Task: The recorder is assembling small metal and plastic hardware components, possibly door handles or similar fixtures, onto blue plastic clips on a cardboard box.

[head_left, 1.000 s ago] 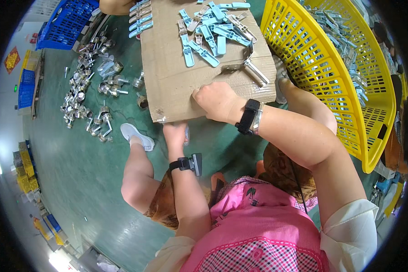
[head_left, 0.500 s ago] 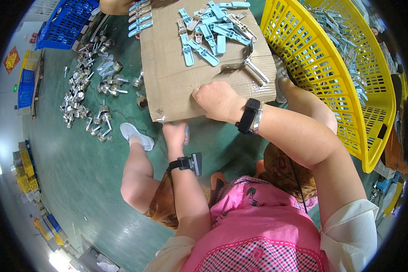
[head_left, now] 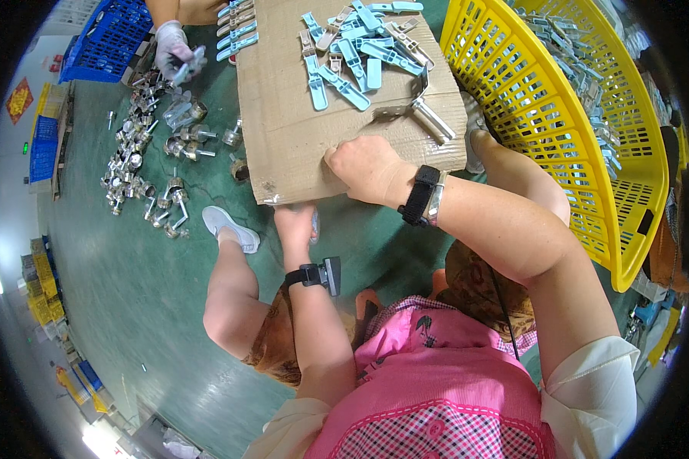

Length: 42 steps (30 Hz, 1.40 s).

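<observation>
My right hand [head_left: 361,167] rests in a closed fist on the near part of a cardboard sheet [head_left: 283,145]; whatever it may hold is hidden. Past the near edge of the cardboard, my left hand [head_left: 293,224] hangs low, its fingers partly under the sheet, so their pose is unclear. A small blue-grey piece [head_left: 315,227] shows beside it; I cannot make out whether it is held. Beyond my right fist lie a metal bracket with a tube [head_left: 432,122] and a heap of light blue and beige plastic clips [head_left: 352,61].
A row of clips [head_left: 238,42] lines the cardboard's far left edge. At right stands a yellow basket [head_left: 528,115] of similar clips. Shiny metal fittings [head_left: 134,141] litter the green floor at left. Another person's gloved hand [head_left: 174,47] holds a light blue piece near a blue crate [head_left: 111,42].
The other person's gloved hand has come into view at the upper left, above the metal fittings, with a light blue piece. Both my hands have stayed in place.
</observation>
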{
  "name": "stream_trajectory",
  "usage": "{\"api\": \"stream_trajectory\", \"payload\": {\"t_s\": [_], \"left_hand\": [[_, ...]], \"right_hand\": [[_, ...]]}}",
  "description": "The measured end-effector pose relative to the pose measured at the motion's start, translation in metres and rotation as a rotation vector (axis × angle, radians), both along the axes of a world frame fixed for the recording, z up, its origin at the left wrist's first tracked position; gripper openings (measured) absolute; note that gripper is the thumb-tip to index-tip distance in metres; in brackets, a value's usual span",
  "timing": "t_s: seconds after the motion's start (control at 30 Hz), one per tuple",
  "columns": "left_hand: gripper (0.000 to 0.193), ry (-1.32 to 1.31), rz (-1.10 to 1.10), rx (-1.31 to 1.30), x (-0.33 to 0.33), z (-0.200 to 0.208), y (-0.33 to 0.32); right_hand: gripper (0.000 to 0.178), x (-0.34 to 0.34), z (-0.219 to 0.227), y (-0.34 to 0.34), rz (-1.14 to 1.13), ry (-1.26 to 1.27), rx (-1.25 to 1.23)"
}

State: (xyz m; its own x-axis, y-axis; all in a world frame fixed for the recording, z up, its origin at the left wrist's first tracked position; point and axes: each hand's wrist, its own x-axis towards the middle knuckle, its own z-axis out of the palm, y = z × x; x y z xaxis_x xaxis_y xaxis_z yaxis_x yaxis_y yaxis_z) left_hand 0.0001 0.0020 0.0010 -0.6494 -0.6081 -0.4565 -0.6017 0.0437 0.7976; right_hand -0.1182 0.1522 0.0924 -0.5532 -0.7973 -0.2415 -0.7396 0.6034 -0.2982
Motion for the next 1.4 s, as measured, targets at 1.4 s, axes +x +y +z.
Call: {"api": "stream_trajectory", "payload": {"t_s": [1.4], "left_hand": [[0.059, 0.005, 0.013, 0.007, 0.001, -0.007, -0.002]], "right_hand": [[0.034, 0.0, 0.003, 0.001, 0.007, 0.012, 0.012]]}}
